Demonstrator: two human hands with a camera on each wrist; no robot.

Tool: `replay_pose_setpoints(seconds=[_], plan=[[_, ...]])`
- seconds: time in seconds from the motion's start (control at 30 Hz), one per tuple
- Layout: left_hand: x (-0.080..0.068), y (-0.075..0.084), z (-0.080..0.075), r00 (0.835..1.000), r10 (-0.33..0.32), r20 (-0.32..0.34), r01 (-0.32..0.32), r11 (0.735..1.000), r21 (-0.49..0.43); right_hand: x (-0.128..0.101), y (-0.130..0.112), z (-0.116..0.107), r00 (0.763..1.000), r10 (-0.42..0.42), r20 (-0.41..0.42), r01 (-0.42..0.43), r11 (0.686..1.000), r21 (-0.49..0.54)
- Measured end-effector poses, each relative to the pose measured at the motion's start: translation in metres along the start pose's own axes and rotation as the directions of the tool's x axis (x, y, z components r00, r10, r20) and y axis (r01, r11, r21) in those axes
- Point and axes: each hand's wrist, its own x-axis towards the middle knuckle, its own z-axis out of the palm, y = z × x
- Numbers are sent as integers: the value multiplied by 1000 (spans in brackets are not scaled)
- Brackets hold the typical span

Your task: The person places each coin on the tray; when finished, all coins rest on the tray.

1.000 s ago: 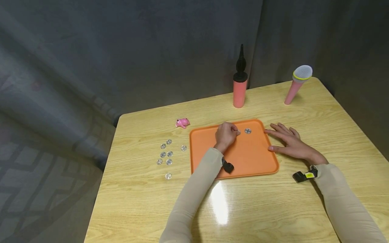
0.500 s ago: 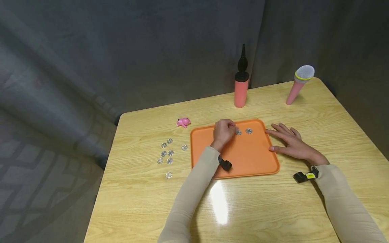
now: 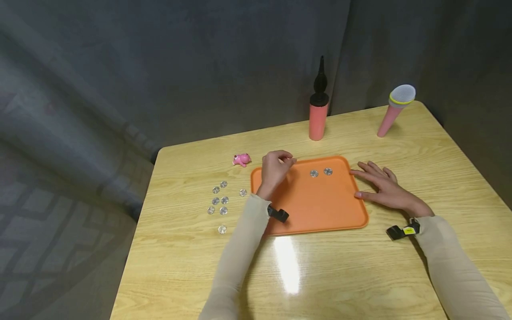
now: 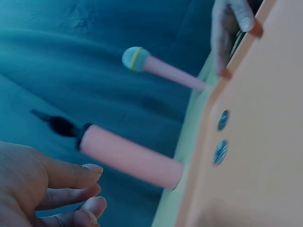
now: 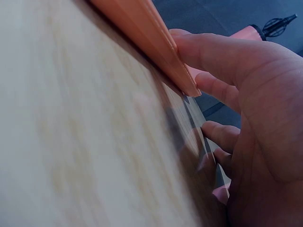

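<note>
I see the left hand (image 3: 275,171) raised over the near-left corner region of the orange tray (image 3: 320,209), by its far-left edge; its fingers (image 4: 71,175) hang loosely curled and clamp nothing. The right hand (image 3: 380,186) lies flat on the table (image 3: 360,275) against the tray's right edge, fingers (image 5: 222,56) straight and slightly spread, the thumb touching the tray rim. I note two silver discs (image 3: 321,172) lying side by side on the tray, near its far edge and toward its right side, close together but apart; the left wrist view shows the same pair (image 4: 220,137) flat on the orange surface. A cluster of further silver discs (image 3: 221,202) lies on the table left of the tray, well apart from it, with one single disc (image 3: 222,229) nearer me than the rest. A small pink toy (image 3: 242,159) sits on the table just beyond the tray's far-left corner. Beyond the tray's far edge, a pink hand pump with a black nozzle (image 3: 318,109) stands upright. To the tray's far right, a pink toy microphone (image 3: 394,110) stands tilted.
</note>
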Motion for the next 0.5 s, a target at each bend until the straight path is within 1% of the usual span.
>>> replay_pose_setpoints(seconds=[0.17, 0.3, 0.5], plan=[[-8, -13, -29, 999, -8, -52, 5, 999, -54, 0, -1, 0, 1000, -9, 5, 9, 1000, 0], [-18, -26, -49, 995, -22, -101, 12, 995, -97, 0, -1, 0, 1000, -12, 3, 12, 1000, 4], [-34, -48, -77, 986, -76, -146, 62, 993, -99, -1, -3, -1, 1000, -14, 3, 14, 1000, -3]])
